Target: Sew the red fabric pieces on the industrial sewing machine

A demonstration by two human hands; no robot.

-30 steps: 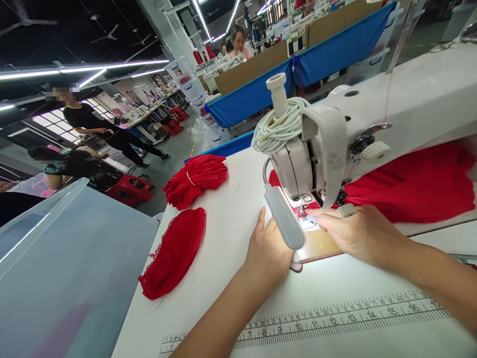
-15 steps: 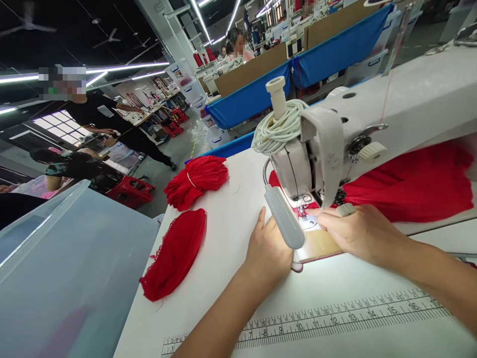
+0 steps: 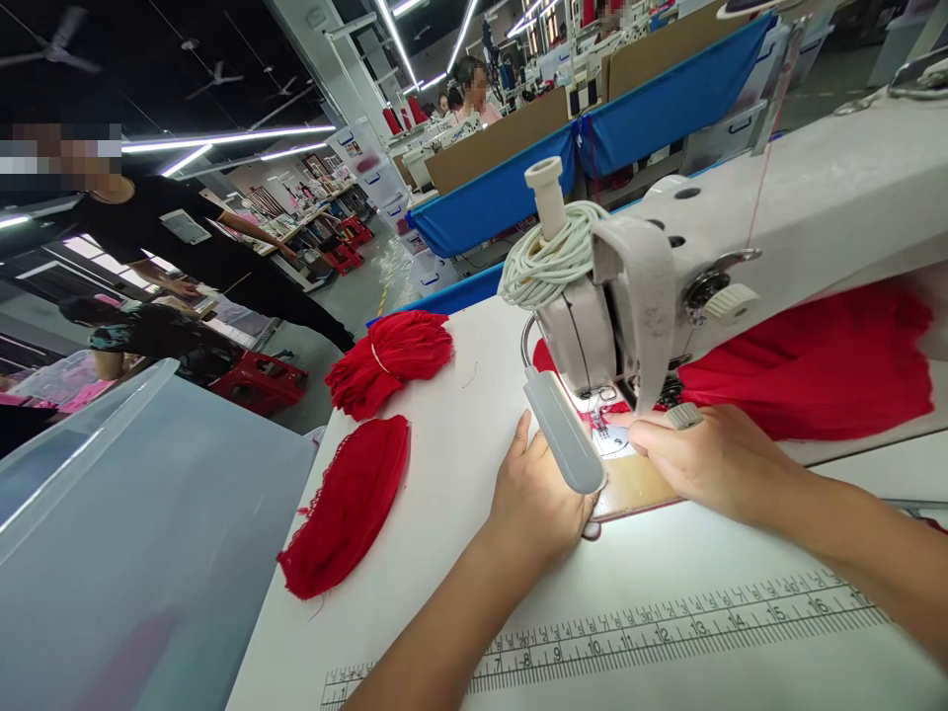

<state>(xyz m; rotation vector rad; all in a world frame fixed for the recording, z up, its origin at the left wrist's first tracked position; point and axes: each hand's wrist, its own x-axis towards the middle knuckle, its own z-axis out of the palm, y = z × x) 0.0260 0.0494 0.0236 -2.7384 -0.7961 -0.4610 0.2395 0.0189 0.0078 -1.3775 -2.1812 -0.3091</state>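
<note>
Reaching in close: our right hand (image 3: 703, 454) is beside the metal foot (image 3: 598, 423) of the white sewing machine (image 3: 807, 217). Its fingers are drawn together, but we cannot tell if they pinch any cloth.
Lamp (image 3: 567, 432) side: our left hand (image 3: 533, 494) rests low, partly behind the gray lamp. Its thumb sticks out; the other fingers are mostly hidden, so we cannot tell if they hold anything.
Red cloth (image 3: 807, 365): it lies under the machine's arm, just past our right hand, and some red shows by the foot.
Finger trouble: we think a fingertip could get hurt if our right hand slid too far under the foot.
Cloth trouble: the red cloth could bunch up or go crooked if its loose folds got caught or tugged.
White bench (image 3: 444, 474): a ruler (image 3: 667, 637) is marked along our side. A tied red bundle (image 3: 392, 360) and a folded red piece (image 3: 348, 509) lie near its left edge.
Plastic box (image 3: 163, 494): it is big and see-through, left of our bench.
Busy room: a person in black (image 3: 178, 222) stands past the box, near a red stool (image 3: 263, 385). Blue cloth (image 3: 489, 202) hangs across the way ahead, and long lights (image 3: 229, 138) shine above.
</note>
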